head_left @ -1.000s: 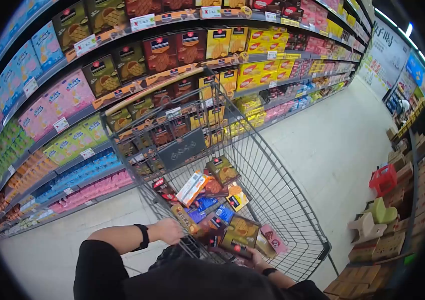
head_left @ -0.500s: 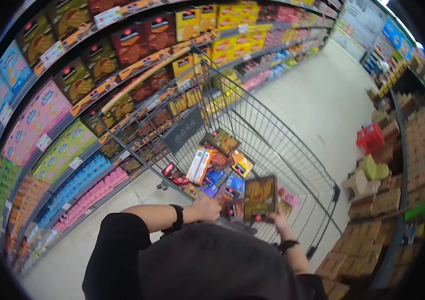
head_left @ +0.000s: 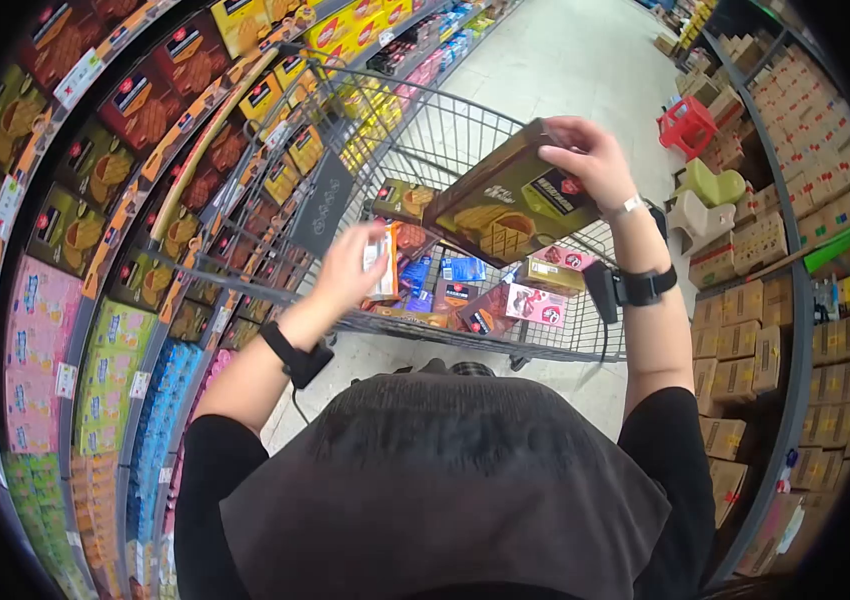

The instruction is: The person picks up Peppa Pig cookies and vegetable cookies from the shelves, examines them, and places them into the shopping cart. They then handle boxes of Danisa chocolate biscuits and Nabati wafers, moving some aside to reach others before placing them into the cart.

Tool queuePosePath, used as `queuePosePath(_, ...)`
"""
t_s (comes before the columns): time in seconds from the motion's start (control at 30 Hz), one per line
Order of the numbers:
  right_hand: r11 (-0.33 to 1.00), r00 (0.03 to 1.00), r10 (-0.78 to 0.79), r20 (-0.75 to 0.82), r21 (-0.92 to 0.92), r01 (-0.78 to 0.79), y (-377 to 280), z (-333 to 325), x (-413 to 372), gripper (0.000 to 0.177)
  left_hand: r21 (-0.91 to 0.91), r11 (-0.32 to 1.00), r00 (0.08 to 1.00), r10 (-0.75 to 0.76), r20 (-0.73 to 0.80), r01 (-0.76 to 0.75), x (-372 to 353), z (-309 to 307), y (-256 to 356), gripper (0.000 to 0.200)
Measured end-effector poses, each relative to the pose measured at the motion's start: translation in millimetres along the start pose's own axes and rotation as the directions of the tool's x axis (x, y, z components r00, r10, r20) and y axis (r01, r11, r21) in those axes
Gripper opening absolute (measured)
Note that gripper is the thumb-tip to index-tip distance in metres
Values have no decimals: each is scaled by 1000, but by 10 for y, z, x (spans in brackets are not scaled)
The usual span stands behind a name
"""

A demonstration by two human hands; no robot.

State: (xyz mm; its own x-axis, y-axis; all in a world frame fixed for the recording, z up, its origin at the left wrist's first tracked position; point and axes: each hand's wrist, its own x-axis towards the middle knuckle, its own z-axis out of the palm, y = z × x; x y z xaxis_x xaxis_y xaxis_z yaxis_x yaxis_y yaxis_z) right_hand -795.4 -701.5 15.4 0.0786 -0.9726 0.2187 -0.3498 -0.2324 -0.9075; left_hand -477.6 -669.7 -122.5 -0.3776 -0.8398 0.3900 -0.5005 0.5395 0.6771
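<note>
Beside shelves of biscuit boxes (head_left: 65, 230), the left hand (head_left: 348, 268) reaches into the wire shopping cart (head_left: 465, 130), fingers closed on a white-and-orange carton (head_left: 386, 268) among the packets. The right hand (head_left: 590, 150) grasps a brown biscuit box (head_left: 505, 205) by its end, tilted above the cart. Stacked cardboard cartons (head_left: 745, 330) stand at the right.
</note>
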Motion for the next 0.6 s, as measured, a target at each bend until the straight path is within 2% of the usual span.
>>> queuePosePath(0.1,975,981,-70,180,-196,106,-199,391,166,41,-117,990,996,-81,26,84,265,-278,256,67)
queuePosePath(0.13,975,966,-78,245,-183,125,-246,502,234,42,-205,961,977,-158,144,186,302,-312,290,84)
queuePosePath(0.17,989,961,-77,265,-104,108,-274,607,279,43,-276,937,970,-166,179,212,306,-319,346,85)
queuePosePath(0.23,995,938,-102,331,55,89,-403,836,370,43,-185,967,984,-171,47,177,263,-250,296,75)
queuePosePath(0.3,990,923,-129,363,97,100,-579,985,413,43,-144,929,937,-349,-24,342,208,-361,401,62)
queuePosePath(0.33,992,923,-85,375,119,43,-604,1041,414,46,-111,944,941,-322,-104,311,141,-416,404,56)
queuePosePath(0.37,984,926,-179,333,54,171,-626,1107,394,52,-74,954,939,-299,-172,290,46,-455,377,50)
queuePosePath(0.4,913,897,-380,225,-64,403,-578,1187,403,52,-134,954,913,-297,-279,270,-41,-512,345,50)
queuePosePath(0.43,854,862,-483,154,-134,502,-515,1240,387,50,-191,954,884,-288,-370,231,-103,-593,301,51)
queuePosePath(0.47,830,848,-522,95,-174,530,-477,1265,300,46,-78,930,830,-357,-429,360,-192,-751,314,52)
queuePosePath(0.5,819,841,-533,96,-192,541,-307,1299,274,42,-101,874,790,-474,-388,475,-282,-996,301,54)
queuePosePath(0.53,841,867,-480,135,-209,499,-73,1329,244,36,-142,903,733,-414,-539,405,-392,-1151,166,55)
queuePosePath(0.57,905,907,-374,194,-136,403,143,1411,178,31,-174,928,653,-356,-668,328,-513,-1289,29,56)
queuePosePath(0.6,946,916,-253,312,-118,302,368,1504,109,27,-103,934,545,-287,-788,343,-610,-1501,-23,57)
